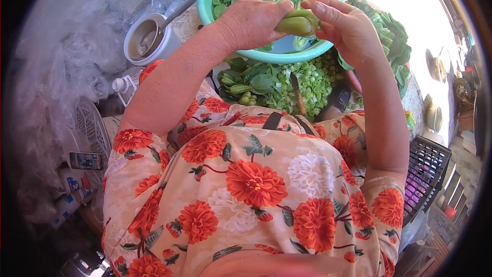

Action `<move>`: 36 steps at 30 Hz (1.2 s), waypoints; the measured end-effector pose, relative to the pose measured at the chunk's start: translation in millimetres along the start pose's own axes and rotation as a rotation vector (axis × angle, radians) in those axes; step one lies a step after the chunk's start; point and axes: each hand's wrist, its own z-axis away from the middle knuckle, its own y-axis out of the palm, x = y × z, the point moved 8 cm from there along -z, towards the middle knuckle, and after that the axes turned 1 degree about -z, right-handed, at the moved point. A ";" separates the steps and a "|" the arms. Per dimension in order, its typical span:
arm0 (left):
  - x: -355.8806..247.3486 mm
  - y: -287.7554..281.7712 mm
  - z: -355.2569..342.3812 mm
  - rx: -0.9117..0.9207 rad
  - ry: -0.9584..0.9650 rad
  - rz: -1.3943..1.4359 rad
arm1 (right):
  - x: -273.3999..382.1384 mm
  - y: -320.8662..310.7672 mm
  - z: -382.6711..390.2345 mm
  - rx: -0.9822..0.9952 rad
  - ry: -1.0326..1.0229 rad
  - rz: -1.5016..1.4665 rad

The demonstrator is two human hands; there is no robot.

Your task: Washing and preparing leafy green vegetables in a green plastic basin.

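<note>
Left hand [252,20] gripping green vegetable [299,23] above basin [287,57], right hand [350,30] touching

Daylight floods in from the upper right, bleaching the ground [423,13] there to near-white, while the floral shirt [256,184] sits in soft, even shade. The plastic sheeting [66,72] at left looks hazy; fisheye curvature bends the outer edges, and black vignetting fills the corners.

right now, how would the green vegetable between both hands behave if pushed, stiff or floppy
The green vegetable is probably stiff at its thick, closely packed stalks. Its shiny surface may make it slippery. Being small beside the left hand, it is likely light.
</note>
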 end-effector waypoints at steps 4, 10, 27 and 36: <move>-2.5 19.5 0.0 0.265 -0.061 -0.014 | -28.9 -8.2 -8.6 -0.097 0.060 0.008; 3.2 31.5 3.1 0.443 -0.186 0.010 | -37.9 -12.0 -21.8 -0.102 0.050 0.230; 7.8 69.1 4.3 0.603 -0.283 -0.185 | -35.6 11.5 -18.8 -0.074 -0.092 0.479; 37.1 58.6 -2.6 0.402 -0.428 0.081 | -34.6 -11.4 -17.7 -0.084 -0.084 0.768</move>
